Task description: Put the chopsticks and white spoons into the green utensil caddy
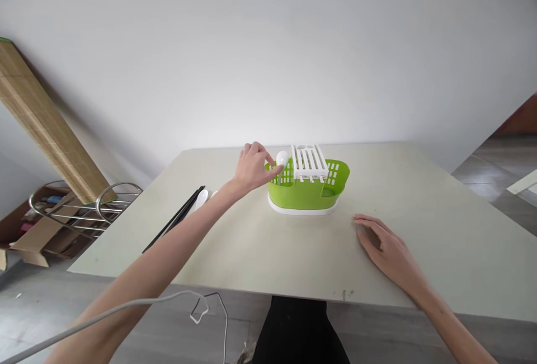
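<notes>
My left hand (pixel 255 168) is at the left end of a green plastic cutlery basket (pixel 306 195), thumb and forefinger pinched at a white spoon (pixel 282 158). That spoon stands upright with its bowl uppermost, and its handle reaches down into the basket. Across the middle of the basket's top sits a white slotted rack (pixel 310 162) with small hooks along its front. A white base is under the basket. To the right, my right hand (pixel 384 246) rests on the table, fingers loosely curved and holding nothing.
Black chopsticks (pixel 178 216) lie on the pale table (pixel 268 252) at left, beside another white spoon (pixel 202 198), partly behind my left forearm. A grey cable (pixel 126 307) crosses the lower left. A metal rack (pixel 84 213) and cardboard box stand left of the table; a wall rises behind it.
</notes>
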`<action>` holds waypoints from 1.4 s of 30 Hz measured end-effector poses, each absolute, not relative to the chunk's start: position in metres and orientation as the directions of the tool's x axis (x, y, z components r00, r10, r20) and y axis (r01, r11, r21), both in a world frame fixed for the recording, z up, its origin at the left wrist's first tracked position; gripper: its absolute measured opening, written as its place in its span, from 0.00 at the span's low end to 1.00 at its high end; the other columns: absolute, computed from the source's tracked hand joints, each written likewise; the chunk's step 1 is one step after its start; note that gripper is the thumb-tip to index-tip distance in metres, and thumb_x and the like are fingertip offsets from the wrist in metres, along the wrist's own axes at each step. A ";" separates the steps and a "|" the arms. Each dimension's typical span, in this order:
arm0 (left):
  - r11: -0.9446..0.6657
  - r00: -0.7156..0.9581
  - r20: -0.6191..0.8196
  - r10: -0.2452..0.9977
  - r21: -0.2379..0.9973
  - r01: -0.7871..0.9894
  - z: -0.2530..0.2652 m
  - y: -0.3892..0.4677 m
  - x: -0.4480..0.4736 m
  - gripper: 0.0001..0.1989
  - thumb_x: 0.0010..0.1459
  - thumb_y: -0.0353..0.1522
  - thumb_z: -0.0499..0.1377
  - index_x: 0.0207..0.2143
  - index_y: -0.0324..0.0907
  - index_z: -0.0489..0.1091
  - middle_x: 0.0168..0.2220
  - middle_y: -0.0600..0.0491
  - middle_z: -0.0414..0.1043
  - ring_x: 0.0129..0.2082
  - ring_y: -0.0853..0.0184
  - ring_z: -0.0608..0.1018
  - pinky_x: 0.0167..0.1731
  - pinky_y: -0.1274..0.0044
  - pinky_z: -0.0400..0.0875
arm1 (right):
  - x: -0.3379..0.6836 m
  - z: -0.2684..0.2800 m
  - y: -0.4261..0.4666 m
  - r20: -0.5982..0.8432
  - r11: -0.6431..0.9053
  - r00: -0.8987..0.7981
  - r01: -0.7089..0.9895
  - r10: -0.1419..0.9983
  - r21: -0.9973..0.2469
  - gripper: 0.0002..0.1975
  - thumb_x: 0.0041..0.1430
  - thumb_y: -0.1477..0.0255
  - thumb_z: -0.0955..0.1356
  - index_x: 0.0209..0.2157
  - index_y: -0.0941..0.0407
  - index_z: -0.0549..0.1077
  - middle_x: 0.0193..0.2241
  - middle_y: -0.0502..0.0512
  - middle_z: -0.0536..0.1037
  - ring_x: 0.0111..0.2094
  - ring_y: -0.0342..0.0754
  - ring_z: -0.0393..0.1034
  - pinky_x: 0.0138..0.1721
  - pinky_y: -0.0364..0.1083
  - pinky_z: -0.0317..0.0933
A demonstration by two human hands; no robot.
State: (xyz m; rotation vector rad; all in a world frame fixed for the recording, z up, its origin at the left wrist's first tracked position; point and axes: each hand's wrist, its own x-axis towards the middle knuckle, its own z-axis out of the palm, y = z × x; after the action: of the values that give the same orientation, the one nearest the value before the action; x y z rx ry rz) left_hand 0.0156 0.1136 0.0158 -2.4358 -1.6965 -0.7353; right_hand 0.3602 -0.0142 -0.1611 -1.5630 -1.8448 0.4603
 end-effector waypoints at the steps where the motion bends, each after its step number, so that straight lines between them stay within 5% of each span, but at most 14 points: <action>1: -0.367 0.293 0.390 0.873 0.131 0.921 0.015 0.117 0.024 0.16 0.57 0.47 0.68 0.29 0.43 0.79 0.48 0.42 0.72 0.55 0.46 0.70 0.57 0.56 0.67 | 0.360 -0.161 -0.014 0.261 0.225 -0.064 0.724 0.963 -0.652 0.16 0.72 0.58 0.61 0.51 0.47 0.75 0.62 0.55 0.76 0.52 0.55 0.78 0.44 0.51 0.72; 5: -0.285 0.286 0.357 0.889 -0.057 0.957 0.007 0.129 0.046 0.15 0.52 0.43 0.72 0.27 0.40 0.80 0.48 0.38 0.71 0.57 0.39 0.67 0.54 0.52 0.65 | 0.361 -0.162 -0.014 0.261 0.232 -0.072 0.713 0.963 -0.661 0.17 0.73 0.57 0.61 0.52 0.48 0.75 0.62 0.56 0.75 0.52 0.56 0.78 0.43 0.51 0.72; 10: -0.225 0.220 0.379 0.899 -0.030 0.974 -0.001 0.137 0.051 0.14 0.60 0.41 0.65 0.30 0.39 0.80 0.45 0.36 0.74 0.55 0.40 0.69 0.52 0.53 0.66 | 0.361 -0.161 -0.013 0.260 0.235 -0.076 0.710 0.963 -0.664 0.17 0.73 0.58 0.61 0.52 0.48 0.75 0.62 0.56 0.75 0.54 0.56 0.77 0.40 0.50 0.72; 13: -0.229 0.159 0.397 0.904 0.134 0.964 0.002 0.138 0.044 0.19 0.68 0.43 0.57 0.32 0.39 0.79 0.46 0.36 0.75 0.54 0.43 0.72 0.52 0.55 0.68 | 0.362 -0.162 -0.013 0.272 0.242 -0.073 0.711 0.959 -0.660 0.16 0.72 0.59 0.61 0.52 0.48 0.75 0.62 0.56 0.76 0.54 0.57 0.77 0.43 0.51 0.72; 17: -0.206 -0.002 0.378 0.926 0.509 0.836 0.019 0.140 0.023 0.27 0.73 0.48 0.47 0.34 0.41 0.76 0.38 0.40 0.78 0.44 0.51 0.79 0.46 0.61 0.71 | 0.362 -0.162 -0.013 0.265 0.230 -0.064 0.713 0.962 -0.662 0.16 0.72 0.59 0.61 0.52 0.48 0.74 0.61 0.55 0.76 0.54 0.56 0.76 0.47 0.53 0.72; 20: -0.215 -0.082 0.425 0.901 0.604 0.768 0.035 0.137 -0.005 0.33 0.73 0.54 0.43 0.34 0.43 0.76 0.34 0.45 0.79 0.37 0.54 0.80 0.42 0.65 0.72 | 0.361 -0.161 -0.014 0.264 0.231 -0.065 0.705 0.962 -0.670 0.16 0.72 0.59 0.61 0.53 0.48 0.74 0.62 0.56 0.76 0.55 0.56 0.76 0.47 0.52 0.72; 25: -0.173 0.001 0.383 0.924 0.416 0.893 0.029 0.119 -0.065 0.39 0.69 0.58 0.41 0.28 0.44 0.80 0.24 0.48 0.73 0.30 0.57 0.79 0.39 0.68 0.71 | 0.361 -0.163 -0.014 0.278 0.240 -0.066 0.718 0.958 -0.653 0.16 0.72 0.60 0.61 0.51 0.48 0.75 0.61 0.54 0.77 0.55 0.55 0.77 0.48 0.51 0.72; 30: -0.065 0.020 0.208 0.978 0.208 0.976 -0.011 0.090 -0.103 0.39 0.69 0.57 0.40 0.22 0.45 0.78 0.31 0.44 0.79 0.34 0.56 0.80 0.39 0.69 0.71 | 0.363 -0.167 -0.013 0.262 0.226 -0.065 0.724 0.963 -0.651 0.16 0.71 0.58 0.61 0.52 0.47 0.75 0.61 0.54 0.77 0.52 0.55 0.78 0.41 0.49 0.72; 34: 0.122 -0.115 -0.079 0.990 0.100 0.987 -0.032 0.069 -0.107 0.33 0.71 0.53 0.43 0.26 0.45 0.77 0.32 0.47 0.81 0.35 0.56 0.82 0.38 0.71 0.70 | 0.363 -0.167 -0.014 0.258 0.225 -0.068 0.729 0.964 -0.647 0.17 0.71 0.57 0.61 0.52 0.47 0.76 0.61 0.53 0.77 0.52 0.55 0.78 0.43 0.50 0.72; 42: 0.145 -0.148 -0.069 0.987 -0.051 0.988 -0.060 0.041 -0.111 0.22 0.74 0.46 0.44 0.45 0.43 0.71 0.38 0.43 0.79 0.41 0.51 0.82 0.40 0.67 0.71 | 0.368 -0.171 -0.014 0.247 0.201 -0.052 0.750 0.968 -0.630 0.18 0.69 0.55 0.62 0.53 0.45 0.75 0.60 0.52 0.78 0.51 0.58 0.79 0.40 0.52 0.72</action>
State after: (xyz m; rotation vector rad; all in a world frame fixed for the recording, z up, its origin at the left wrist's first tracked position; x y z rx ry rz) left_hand -0.1111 0.0405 -0.0595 -2.0625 -2.3915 0.1327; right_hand 0.3675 -0.0139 -0.1708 -1.5998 -1.8528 0.4448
